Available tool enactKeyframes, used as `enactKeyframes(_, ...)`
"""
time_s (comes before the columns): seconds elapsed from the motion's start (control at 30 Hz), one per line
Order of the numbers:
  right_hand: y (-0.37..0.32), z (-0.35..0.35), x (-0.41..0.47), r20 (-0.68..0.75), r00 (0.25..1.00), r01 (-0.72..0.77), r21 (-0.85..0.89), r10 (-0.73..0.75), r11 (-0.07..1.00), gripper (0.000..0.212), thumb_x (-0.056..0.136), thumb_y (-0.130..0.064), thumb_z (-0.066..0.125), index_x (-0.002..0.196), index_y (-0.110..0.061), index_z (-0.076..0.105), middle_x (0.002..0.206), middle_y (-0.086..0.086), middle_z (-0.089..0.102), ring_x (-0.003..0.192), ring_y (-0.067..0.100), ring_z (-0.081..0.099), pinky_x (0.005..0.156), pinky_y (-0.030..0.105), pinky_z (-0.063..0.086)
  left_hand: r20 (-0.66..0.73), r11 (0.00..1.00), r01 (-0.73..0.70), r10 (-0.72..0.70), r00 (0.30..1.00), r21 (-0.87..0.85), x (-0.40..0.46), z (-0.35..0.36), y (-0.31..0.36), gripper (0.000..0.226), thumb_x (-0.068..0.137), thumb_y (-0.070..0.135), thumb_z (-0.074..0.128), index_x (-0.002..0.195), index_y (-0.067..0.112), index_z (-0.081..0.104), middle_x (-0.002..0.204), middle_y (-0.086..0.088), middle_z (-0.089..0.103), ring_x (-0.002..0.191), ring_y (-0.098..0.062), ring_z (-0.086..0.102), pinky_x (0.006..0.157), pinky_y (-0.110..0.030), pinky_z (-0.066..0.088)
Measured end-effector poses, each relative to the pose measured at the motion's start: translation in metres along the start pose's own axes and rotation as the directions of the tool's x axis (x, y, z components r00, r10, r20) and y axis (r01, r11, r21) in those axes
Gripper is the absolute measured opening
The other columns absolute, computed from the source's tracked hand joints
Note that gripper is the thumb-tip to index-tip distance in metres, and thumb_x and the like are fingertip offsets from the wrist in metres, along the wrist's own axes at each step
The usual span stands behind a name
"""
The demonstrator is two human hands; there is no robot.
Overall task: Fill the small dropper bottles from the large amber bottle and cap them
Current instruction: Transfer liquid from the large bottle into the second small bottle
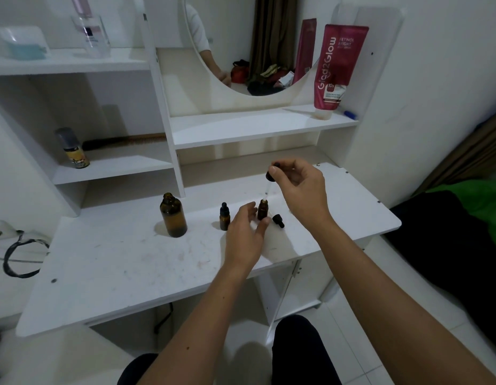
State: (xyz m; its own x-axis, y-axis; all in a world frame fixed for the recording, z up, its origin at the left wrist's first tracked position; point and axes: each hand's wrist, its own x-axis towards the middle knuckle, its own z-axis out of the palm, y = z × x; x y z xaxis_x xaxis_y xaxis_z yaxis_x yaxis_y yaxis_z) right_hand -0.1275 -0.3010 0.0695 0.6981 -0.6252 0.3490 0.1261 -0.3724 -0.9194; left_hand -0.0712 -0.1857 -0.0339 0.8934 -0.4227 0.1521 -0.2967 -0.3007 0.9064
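Note:
The large amber bottle stands uncapped on the white vanity top. To its right stands a small amber dropper bottle with its black cap on. A second small bottle stands open, and my left hand steadies it with fingertips at its sides. My right hand pinches a black dropper by its bulb, its glass tube pointing down into the open bottle's mouth. A loose black dropper cap lies just right of that bottle.
A red tube stands on the upper shelf beside a round mirror. A small spray can and a comb sit on the left shelf. A black cable hangs at the left. My knees are below the top's front edge.

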Motion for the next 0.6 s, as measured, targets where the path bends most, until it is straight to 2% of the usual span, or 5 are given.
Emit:
enactKeyframes(0.23, -0.023, 0.01, -0.015, 0.018, 0.997, 0.078, 0.022, -0.078, 0.997, 0.012, 0.098, -0.015, 0.076, 0.108, -0.009, 0.075, 0.093, 0.0, 0.082, 0.091, 0.009, 0.08, 0.09, 0.021, 0.06, 0.029, 0.994, 0.072, -0.07, 0.997, -0.088, -0.035, -0.035, 0.002, 0.049, 0.095, 0.038, 0.07, 0.139, 0.022, 0.057, 0.136, 0.006, 0.065, 0.122, -0.01, 0.062, 0.108, -0.034, 0.05)
enactKeyframes(0.33, -0.031, 0.024, -0.019, 0.042, 0.995, 0.082, 0.075, -0.085, 0.994, 0.013, 0.098, -0.016, 0.076, 0.109, -0.01, 0.075, 0.094, 0.0, 0.082, 0.094, 0.012, 0.08, 0.089, 0.023, 0.06, 0.053, 0.99, 0.066, -0.06, 0.997, -0.124, -0.046, -0.059, -0.003, 0.04, 0.096, 0.039, 0.069, 0.133, 0.026, 0.061, 0.124, 0.015, 0.068, 0.113, -0.004, 0.065, 0.101, -0.024, 0.053)
enactKeyframes(0.43, -0.039, 0.043, -0.021, 0.075, 0.993, 0.08, 0.155, -0.092, 0.985, 0.014, 0.099, -0.016, 0.075, 0.111, -0.01, 0.074, 0.096, 0.001, 0.082, 0.095, 0.012, 0.08, 0.081, 0.019, 0.06, -0.057, 0.982, 0.071, -0.082, 0.995, -0.177, -0.053, -0.088, -0.016, 0.027, 0.095, 0.037, 0.071, 0.12, 0.033, 0.064, 0.108, 0.021, 0.068, 0.101, -0.001, 0.066, 0.084, -0.012, 0.055)
enactKeyframes(0.53, -0.047, 0.068, -0.019, 0.095, 0.99, 0.078, 0.218, -0.1, 0.973, 0.015, 0.098, -0.014, 0.075, 0.112, -0.009, 0.075, 0.099, 0.003, 0.082, 0.097, 0.014, 0.08, 0.093, 0.028, 0.062, -0.221, 0.972, 0.065, -0.116, 0.968, -0.225, -0.055, -0.118, -0.028, 0.027, 0.091, 0.034, 0.076, 0.115, 0.029, 0.063, 0.103, 0.014, 0.07, 0.095, -0.003, 0.068, 0.082, -0.016, 0.056)
enactKeyframes(0.6, -0.052, 0.085, -0.015, 0.108, 0.988, 0.084, 0.245, -0.113, 0.966, 0.015, 0.098, -0.013, 0.076, 0.111, -0.007, 0.076, 0.101, 0.003, 0.081, 0.099, 0.016, 0.079, 0.099, 0.034, 0.061, -0.278, 0.971, 0.06, -0.125, 0.952, -0.23, -0.052, -0.134, -0.033, 0.034, 0.089, 0.034, 0.079, 0.117, 0.027, 0.061, 0.105, 0.012, 0.07, 0.094, -0.004, 0.068, 0.082, -0.018, 0.056)
